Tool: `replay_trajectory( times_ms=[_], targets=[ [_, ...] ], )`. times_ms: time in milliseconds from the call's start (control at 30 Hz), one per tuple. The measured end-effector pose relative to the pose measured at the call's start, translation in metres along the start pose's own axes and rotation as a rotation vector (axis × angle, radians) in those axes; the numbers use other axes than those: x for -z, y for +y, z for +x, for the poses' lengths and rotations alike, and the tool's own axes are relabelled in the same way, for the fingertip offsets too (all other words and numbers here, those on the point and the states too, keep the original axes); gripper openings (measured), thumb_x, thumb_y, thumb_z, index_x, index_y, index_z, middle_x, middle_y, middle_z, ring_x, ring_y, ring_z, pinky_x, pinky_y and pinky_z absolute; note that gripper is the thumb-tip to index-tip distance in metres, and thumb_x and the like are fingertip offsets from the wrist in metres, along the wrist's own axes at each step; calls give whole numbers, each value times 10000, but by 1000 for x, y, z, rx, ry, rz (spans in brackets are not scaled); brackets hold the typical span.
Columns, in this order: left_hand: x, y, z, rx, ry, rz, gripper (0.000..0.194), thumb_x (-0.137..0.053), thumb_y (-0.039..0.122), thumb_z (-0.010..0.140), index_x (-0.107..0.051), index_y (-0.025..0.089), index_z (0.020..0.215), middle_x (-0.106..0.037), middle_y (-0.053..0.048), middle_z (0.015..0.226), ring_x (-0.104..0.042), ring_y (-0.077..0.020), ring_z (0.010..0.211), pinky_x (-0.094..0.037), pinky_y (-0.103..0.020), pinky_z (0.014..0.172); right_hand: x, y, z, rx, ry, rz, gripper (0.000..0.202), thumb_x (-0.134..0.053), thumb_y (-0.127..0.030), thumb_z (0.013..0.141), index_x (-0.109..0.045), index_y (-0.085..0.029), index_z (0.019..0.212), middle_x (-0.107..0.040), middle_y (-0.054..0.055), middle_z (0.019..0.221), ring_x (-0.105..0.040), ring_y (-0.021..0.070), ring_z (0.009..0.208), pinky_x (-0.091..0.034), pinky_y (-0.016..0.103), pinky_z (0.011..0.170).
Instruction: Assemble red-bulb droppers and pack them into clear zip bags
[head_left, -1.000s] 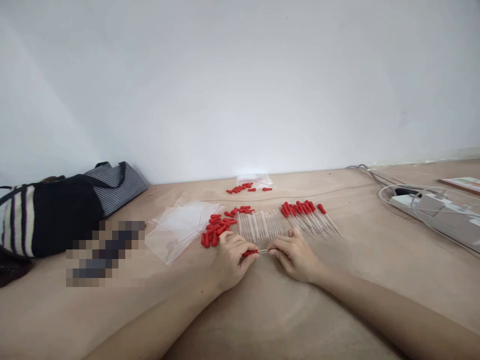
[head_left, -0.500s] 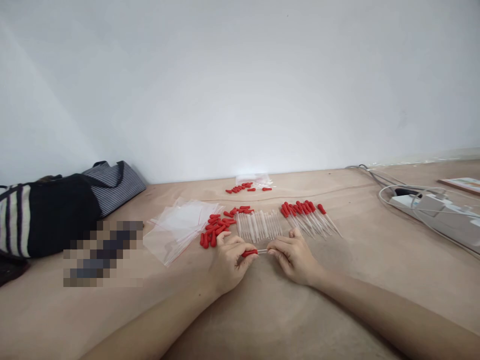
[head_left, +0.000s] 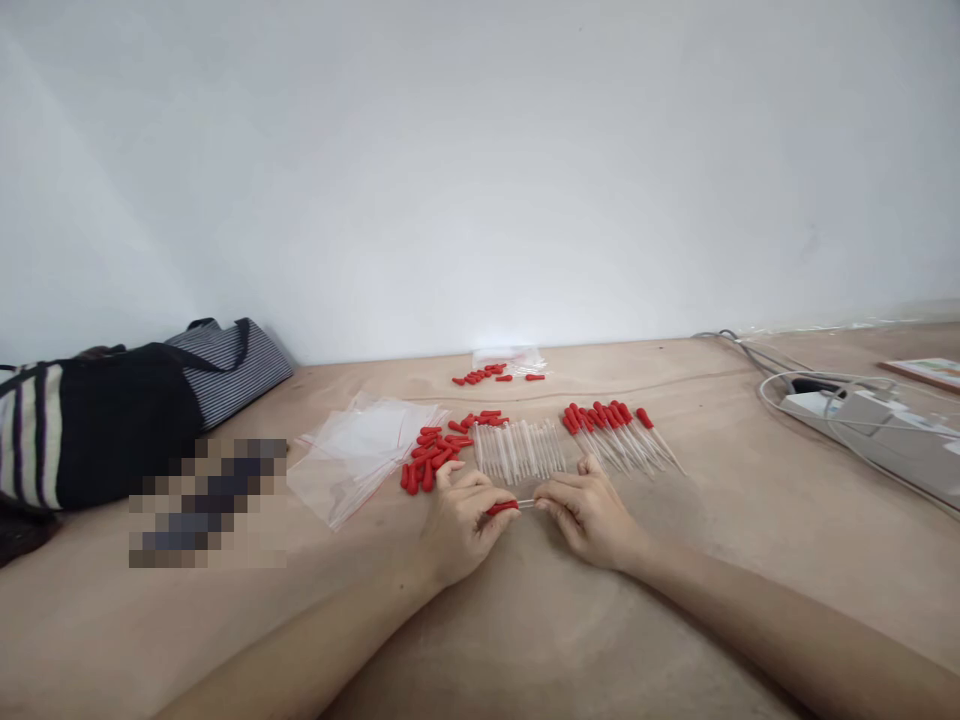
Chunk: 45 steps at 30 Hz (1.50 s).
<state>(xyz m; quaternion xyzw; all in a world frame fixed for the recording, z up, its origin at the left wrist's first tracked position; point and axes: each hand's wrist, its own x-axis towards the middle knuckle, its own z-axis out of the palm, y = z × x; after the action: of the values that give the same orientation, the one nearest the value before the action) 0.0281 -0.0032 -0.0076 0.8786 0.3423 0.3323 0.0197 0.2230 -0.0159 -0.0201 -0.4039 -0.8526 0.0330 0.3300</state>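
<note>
Between thumb and fingers, my left hand pinches a red rubber bulb. A clear thin tube runs from the bulb's mouth to my right hand, whose fingertips are closed on it. Just beyond my hands lies a row of clear tubes. Loose red bulbs are heaped left of that row. To its right, several droppers with red bulbs on their tubes lie side by side, tips toward me.
Clear plastic bags lie left of the bulbs. More red bulbs and a small bag sit near the wall. Dark and striped bags stand at left; a white power strip with cables is at right.
The view has shifted very slightly. My hands keep the same hold on the bulb and tube, with no clear movement between them.
</note>
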Motion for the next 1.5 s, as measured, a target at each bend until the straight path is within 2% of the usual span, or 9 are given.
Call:
replay_trajectory(
  times_ms=[267,500,600,733,900,1133,1267,1400,1500],
  targets=[
    [1,-2,3,72,6,-27,90,-542,257,796,-621,230,761,-658,48,697,-564,-128,682,-193,-399,903,8,4,7,65,-74,53,224,-360,-198,872,-580,-166,843,-605,16,748,-472,104,635,-245,271,643],
    [1,-7,3,148,11,-7,122,-530,314,802,-611,244,859,-660,11,780,-548,-171,785,-216,-407,876,21,7,10,96,-30,-153,189,-450,-211,824,-639,-207,838,-584,35,712,-456,151,702,-264,296,645],
    [2,-13,2,241,103,40,319,-547,349,781,-504,240,1077,-622,-43,960,-515,-217,904,-258,-407,836,21,22,10,-88,37,-196,219,-426,-214,824,-643,-186,828,-602,51,719,-482,162,708,-289,295,648],
    [3,-20,2,380,216,79,402,-562,287,753,-413,229,1121,-595,-45,923,-527,-218,863,-281,-427,830,17,42,15,-427,140,-311,241,-400,-236,809,-622,-178,885,-642,59,785,-534,188,748,-306,305,680],
    [5,-25,3,411,235,115,384,-562,216,725,-418,222,1081,-592,-32,864,-542,-220,836,-296,-448,835,10,46,27,-591,24,-504,237,-392,-201,774,-589,-158,899,-652,86,785,-557,221,760,-259,335,713],
    [8,-29,3,463,236,149,363,-562,219,714,-443,215,1057,-590,-22,835,-531,-232,843,-303,-433,812,4,47,47,-726,-137,-580,246,-429,-189,737,-545,-89,929,-644,138,780,-568,245,746,-235,346,718],
    [19,-38,12,510,170,216,333,-542,209,718,-488,209,1047,-595,-56,900,-511,-258,898,-309,-429,788,7,46,49,-712,-104,-561,233,-399,-216,773,-560,-106,901,-643,133,831,-562,246,799,-238,357,729],
    [33,-65,32,500,-101,373,182,-469,234,784,-616,254,890,-600,-65,912,-493,-278,923,-287,-455,776,11,41,52,-697,-181,-512,275,-370,-280,797,-609,-152,751,-646,115,859,-551,247,860,-241,379,759],
    [37,-90,51,446,-188,375,187,-482,195,778,-650,271,808,-612,-50,909,-489,-273,948,-262,-459,805,11,40,59,-744,-256,-493,262,-409,-279,767,-627,-149,708,-651,119,798,-568,244,817,-254,390,759]
  ],
)
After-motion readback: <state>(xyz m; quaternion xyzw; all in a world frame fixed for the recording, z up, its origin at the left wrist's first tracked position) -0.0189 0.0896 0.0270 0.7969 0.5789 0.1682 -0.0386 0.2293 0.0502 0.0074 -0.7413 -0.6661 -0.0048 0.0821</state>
